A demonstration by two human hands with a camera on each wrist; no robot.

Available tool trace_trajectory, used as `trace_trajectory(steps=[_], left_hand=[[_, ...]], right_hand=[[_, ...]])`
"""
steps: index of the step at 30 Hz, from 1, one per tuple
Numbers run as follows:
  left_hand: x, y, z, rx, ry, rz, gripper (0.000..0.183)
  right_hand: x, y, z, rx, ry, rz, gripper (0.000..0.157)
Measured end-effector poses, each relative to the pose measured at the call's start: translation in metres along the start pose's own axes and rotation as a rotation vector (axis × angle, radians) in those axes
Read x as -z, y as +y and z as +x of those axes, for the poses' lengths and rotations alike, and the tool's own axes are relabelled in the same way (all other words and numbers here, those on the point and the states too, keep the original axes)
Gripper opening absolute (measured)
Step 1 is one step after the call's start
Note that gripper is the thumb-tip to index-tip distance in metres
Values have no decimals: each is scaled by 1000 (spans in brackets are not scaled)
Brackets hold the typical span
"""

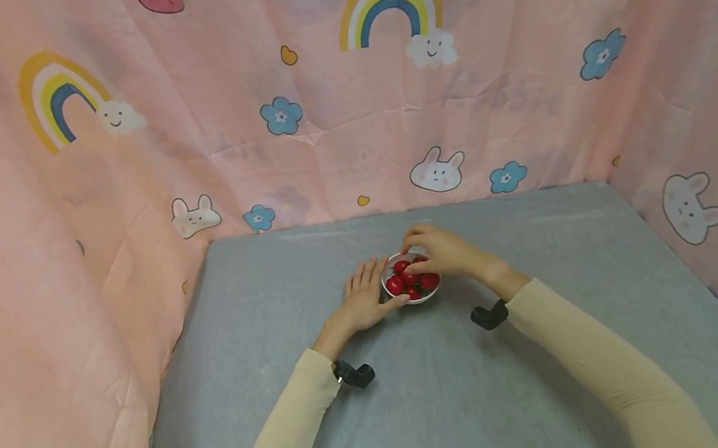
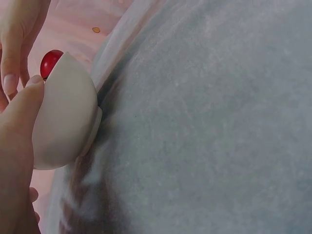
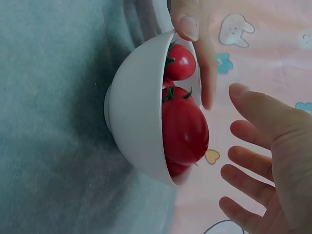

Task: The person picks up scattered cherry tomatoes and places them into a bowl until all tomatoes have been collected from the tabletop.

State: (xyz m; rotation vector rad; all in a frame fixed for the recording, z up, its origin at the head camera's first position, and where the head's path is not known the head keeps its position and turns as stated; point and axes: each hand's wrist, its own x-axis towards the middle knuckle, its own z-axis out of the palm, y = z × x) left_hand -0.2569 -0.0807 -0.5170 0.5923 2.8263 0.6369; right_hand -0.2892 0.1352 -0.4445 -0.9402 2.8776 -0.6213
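Note:
A white bowl (image 1: 414,301) filled with several red cherry tomatoes (image 1: 395,286) stands on the grey cloth. My left hand (image 1: 362,305) rests against its left side, fingers stretched out and the thumb at the near rim. In the left wrist view the thumb (image 2: 22,105) touches the rim. My right hand (image 1: 444,251) hovers above the bowl's far right side. Seen from the right wrist, the right hand (image 3: 273,161) has its fingers loosely bent and apart, with nothing between them. Green stems (image 3: 170,92) show on some tomatoes (image 3: 185,131).
Grey cloth (image 1: 418,407) covers the table. A pink curtain (image 1: 336,131) printed with rainbows, rabbits and flowers hangs behind and on both sides. Dark wrist cameras, the left camera (image 1: 355,375) and the right camera (image 1: 489,315), jut out near the sleeves.

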Motion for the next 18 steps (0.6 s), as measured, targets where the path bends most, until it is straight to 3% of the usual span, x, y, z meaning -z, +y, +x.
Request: trace_trajectory(steps=[10, 18], left_hand=[[10, 0, -2, -42, 34, 29, 92], [23, 1, -8, -95, 47, 105, 92]], right_hand=[[10, 5, -11, 32, 32, 2, 35], [23, 7, -30, 62, 77, -44, 43]])
